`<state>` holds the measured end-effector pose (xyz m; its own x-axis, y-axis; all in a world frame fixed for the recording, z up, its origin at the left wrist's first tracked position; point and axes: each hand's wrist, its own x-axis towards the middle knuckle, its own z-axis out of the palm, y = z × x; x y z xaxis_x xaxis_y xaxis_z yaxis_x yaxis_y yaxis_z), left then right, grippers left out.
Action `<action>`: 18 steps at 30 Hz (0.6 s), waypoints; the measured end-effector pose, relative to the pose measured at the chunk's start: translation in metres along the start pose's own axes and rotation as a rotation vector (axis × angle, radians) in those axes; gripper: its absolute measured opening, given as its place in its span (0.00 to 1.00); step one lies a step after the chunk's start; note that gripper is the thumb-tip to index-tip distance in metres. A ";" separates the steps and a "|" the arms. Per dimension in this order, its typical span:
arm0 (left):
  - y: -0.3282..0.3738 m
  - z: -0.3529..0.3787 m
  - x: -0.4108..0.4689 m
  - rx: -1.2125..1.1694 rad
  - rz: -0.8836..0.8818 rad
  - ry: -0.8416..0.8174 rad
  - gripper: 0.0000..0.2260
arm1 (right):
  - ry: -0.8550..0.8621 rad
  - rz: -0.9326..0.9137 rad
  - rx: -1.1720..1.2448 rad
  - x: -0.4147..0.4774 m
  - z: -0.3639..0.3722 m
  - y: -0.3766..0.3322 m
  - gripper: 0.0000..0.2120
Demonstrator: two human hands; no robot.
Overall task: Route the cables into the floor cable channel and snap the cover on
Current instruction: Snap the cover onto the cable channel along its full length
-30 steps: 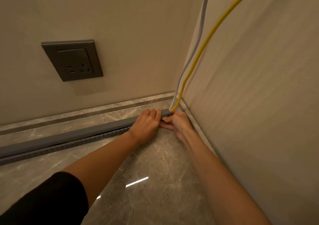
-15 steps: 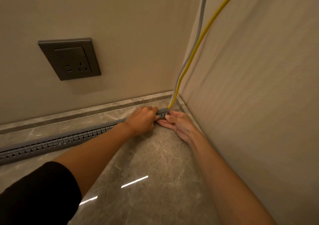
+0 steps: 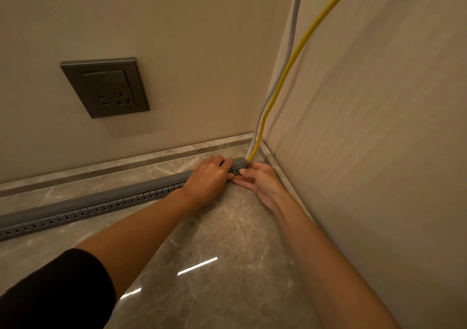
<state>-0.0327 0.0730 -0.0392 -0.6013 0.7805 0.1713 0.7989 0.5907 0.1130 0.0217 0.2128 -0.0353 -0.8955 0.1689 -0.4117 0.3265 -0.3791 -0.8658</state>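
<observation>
A grey floor cable channel (image 3: pixel 96 203) runs along the marble floor from the left edge to the room corner, with its toothed side facing me. A yellow cable (image 3: pixel 300 48) and a grey cable (image 3: pixel 290 40) hang down the corner and enter the channel's right end (image 3: pixel 239 162). My left hand (image 3: pixel 208 181) lies palm down over the channel near that end, fingers curled on its top. My right hand (image 3: pixel 260 181) sits just right of it on the floor, with its fingertips pinching the channel's toothed edge below the end.
A dark grey wall socket (image 3: pixel 104 87) is set in the back wall above the channel. A textured wall (image 3: pixel 366 152) closes off the right side. Polished marble floor (image 3: pixel 214 265) with a stone skirting strip (image 3: pixel 151 158) lies in front of me.
Both hands stay at the channel's corner end. The left fingers shifted on its top. The grey top strip showed a second ago, looked absent half a second ago and shows again now.
</observation>
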 end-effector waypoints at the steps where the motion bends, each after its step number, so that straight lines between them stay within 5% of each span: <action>1: 0.000 -0.001 -0.002 -0.009 0.015 0.004 0.16 | 0.012 -0.006 0.003 -0.001 0.001 0.001 0.10; 11: -0.014 -0.024 -0.018 -0.316 -0.278 -0.048 0.17 | 0.076 -0.054 0.076 -0.003 0.006 0.006 0.10; 18: -0.016 -0.027 -0.016 -0.344 -0.264 -0.152 0.11 | 0.110 -0.034 0.062 -0.005 0.013 0.009 0.15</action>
<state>-0.0357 0.0454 -0.0172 -0.7594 0.6487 -0.0498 0.5605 0.6912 0.4562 0.0254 0.1970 -0.0375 -0.8661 0.2796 -0.4143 0.2745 -0.4268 -0.8617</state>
